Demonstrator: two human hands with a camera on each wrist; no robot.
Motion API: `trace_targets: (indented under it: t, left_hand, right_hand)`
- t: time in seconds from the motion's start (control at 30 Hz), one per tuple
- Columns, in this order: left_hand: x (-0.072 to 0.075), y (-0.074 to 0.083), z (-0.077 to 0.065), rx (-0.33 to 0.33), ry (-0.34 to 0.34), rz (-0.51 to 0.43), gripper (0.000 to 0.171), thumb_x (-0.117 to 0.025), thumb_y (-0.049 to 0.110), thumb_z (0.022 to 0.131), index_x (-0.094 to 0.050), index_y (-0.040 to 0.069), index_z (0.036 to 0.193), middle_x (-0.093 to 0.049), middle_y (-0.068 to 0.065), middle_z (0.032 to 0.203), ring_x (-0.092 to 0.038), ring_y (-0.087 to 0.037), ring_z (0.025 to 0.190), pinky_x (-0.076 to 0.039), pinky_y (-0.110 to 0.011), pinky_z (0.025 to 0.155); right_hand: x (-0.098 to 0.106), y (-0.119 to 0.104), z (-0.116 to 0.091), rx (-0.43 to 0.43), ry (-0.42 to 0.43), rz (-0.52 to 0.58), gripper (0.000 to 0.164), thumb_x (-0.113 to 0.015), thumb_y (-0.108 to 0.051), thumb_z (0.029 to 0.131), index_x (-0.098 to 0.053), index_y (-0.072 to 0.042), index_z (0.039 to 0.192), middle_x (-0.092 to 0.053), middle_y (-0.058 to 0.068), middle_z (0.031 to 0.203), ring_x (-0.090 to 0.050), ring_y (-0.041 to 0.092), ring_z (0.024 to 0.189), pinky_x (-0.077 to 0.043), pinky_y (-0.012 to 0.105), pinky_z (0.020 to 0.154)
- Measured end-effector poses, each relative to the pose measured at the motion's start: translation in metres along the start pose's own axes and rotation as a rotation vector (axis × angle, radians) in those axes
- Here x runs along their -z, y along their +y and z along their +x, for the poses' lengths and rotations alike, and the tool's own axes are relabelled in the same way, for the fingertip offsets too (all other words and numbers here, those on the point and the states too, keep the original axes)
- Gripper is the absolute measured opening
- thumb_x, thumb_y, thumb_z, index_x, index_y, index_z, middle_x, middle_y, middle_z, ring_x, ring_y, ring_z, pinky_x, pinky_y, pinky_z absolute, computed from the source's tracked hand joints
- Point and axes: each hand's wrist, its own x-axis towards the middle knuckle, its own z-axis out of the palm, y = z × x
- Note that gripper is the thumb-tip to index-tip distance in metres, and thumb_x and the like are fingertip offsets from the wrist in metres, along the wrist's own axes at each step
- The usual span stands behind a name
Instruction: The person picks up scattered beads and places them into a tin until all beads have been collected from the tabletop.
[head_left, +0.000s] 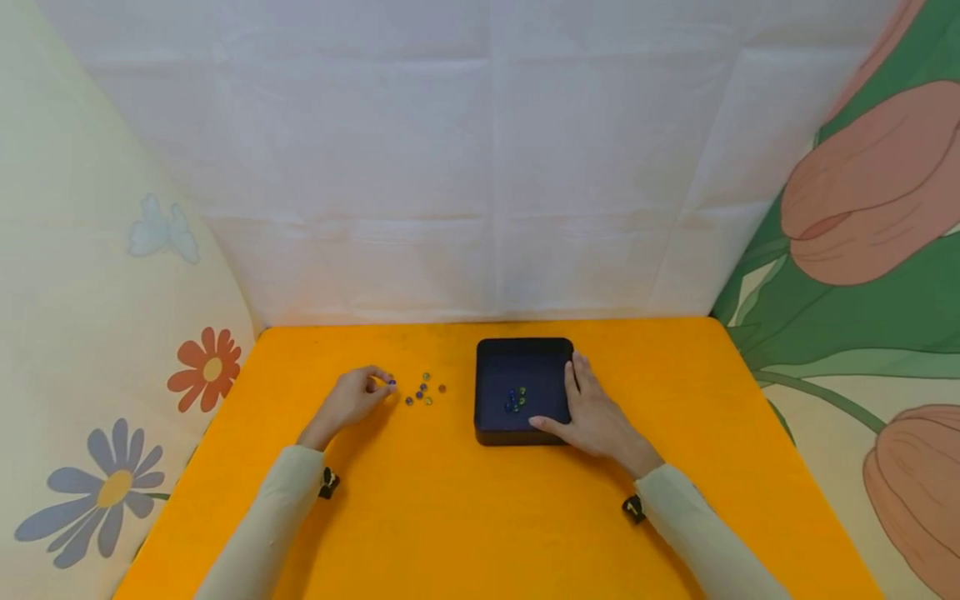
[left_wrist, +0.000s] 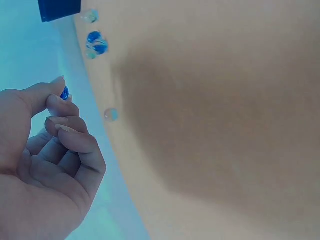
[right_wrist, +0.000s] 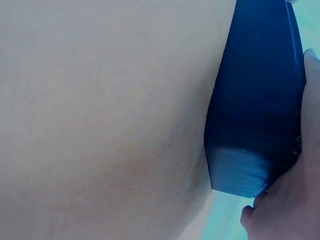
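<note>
My left hand point(head_left: 358, 395) pinches a dark blue marble point(left_wrist: 65, 93) between thumb and index finger, its other fingers loosely curled. Just right of it, several loose glass marbles point(head_left: 420, 395) lie scattered on the orange table, some blue, some clear or greenish, one reddish-brown. A square black tray point(head_left: 483, 358) stands farther right and holds a small cluster of blue and green marbles point(head_left: 514, 400). Over the tray's front right corner rests my right hand point(head_left: 600, 418), thumb across the front rim and straight fingers along the right side. The right wrist view shows the tray's outer wall point(right_wrist: 255, 90) beside that hand.
The orange table point(head_left: 465, 517) extends around the tray and toward me. A white sheet point(head_left: 480, 167) hangs behind its back edge. Flower-patterned curtains point(head_left: 112, 333) flank it left and right. Small black numbered tags point(head_left: 633, 508) hang at both wrists.
</note>
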Motion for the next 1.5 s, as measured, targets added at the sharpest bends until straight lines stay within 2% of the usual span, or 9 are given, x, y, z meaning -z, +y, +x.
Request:
trace_targets:
  t: [0.13,0.43,0.77,1.13,1.5]
  left_hand:
    - [-0.001,0.007,0.001,-0.018,0.006,-0.010,0.029,-0.065,0.028,0.106,-0.069,0.004,0.122,-0.068,-0.017,0.078,-0.038,-0.014,0.053,-0.036,-0.027,0.050]
    - [-0.004,0.019,0.003,-0.044,0.012,-0.056,0.032,-0.066,0.029,0.106,-0.068,0.003,0.123,-0.070,-0.019,0.087,-0.041,-0.015,0.055,-0.038,-0.027,0.051]
    - [-0.006,0.029,0.010,-0.069,0.021,-0.057,0.034,-0.064,0.035,0.106,-0.068,0.007,0.125,-0.070,-0.021,0.091,-0.038,-0.014,0.054,-0.037,-0.027,0.051]
    - [-0.011,0.044,0.017,-0.086,0.008,-0.092,0.028,-0.067,0.030,0.105,-0.070,0.008,0.123,-0.071,-0.022,0.091,-0.041,-0.013,0.054,-0.037,-0.026,0.050]
    - [-0.013,0.078,0.032,-0.145,-0.003,-0.078,0.028,-0.065,0.034,0.106,-0.070,0.012,0.123,-0.073,-0.021,0.094,-0.050,-0.017,0.058,-0.044,-0.031,0.056]
  right_hand:
    - [0.000,0.000,0.000,0.005,0.000,-0.004,0.127,-0.050,-0.088,0.088,-0.003,-0.001,0.167,0.014,0.016,0.177,0.002,0.037,0.166,-0.024,0.058,0.130]
    - [0.000,-0.001,0.000,0.009,0.011,0.001,0.126,-0.051,-0.087,0.088,-0.005,0.000,0.167,0.013,0.016,0.177,0.000,0.037,0.166,-0.024,0.058,0.130]
    - [0.003,-0.002,0.001,0.008,-0.005,-0.011,0.125,-0.052,-0.086,0.089,-0.006,0.000,0.167,0.014,0.016,0.177,0.002,0.038,0.166,-0.023,0.058,0.130]
    - [-0.001,-0.002,0.003,0.007,-0.007,-0.020,0.126,-0.049,-0.089,0.088,-0.004,-0.001,0.168,0.015,0.015,0.177,0.003,0.037,0.166,-0.023,0.058,0.130]
    - [0.001,-0.004,0.001,0.009,0.002,-0.001,0.125,-0.053,-0.086,0.089,-0.007,0.000,0.167,0.011,0.018,0.177,0.001,0.039,0.166,-0.025,0.059,0.129]
